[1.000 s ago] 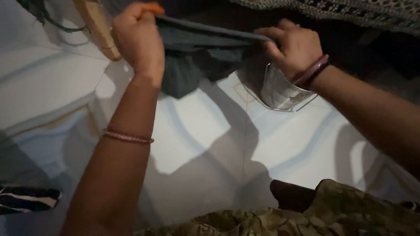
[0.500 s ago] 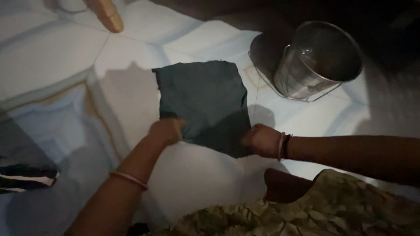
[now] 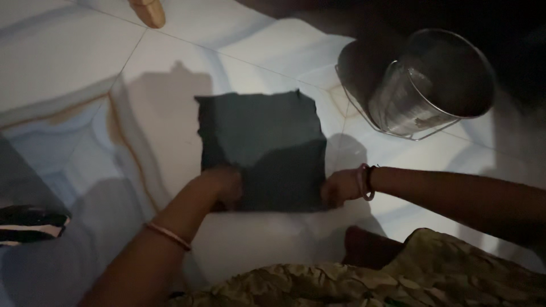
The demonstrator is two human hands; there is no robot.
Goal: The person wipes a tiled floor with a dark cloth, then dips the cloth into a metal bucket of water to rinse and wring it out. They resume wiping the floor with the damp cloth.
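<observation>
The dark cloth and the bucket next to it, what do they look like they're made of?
Dark cloth: soft matte woven fabric, seemingly cotton; it lies flat with frayed, uneven edges. Bucket: shiny metal, probably steel; its wall reflects light. Both hands press the cloth's near corners.

Our arms are bare to the elbow. On our left wrist sits a thin pinkish bangle; our right wrist carries a pink bangle beside a dark band. An olive, leaf-patterned garment covers our lap.

Cloth flat on floor; bucket right, probably just behind.
</observation>
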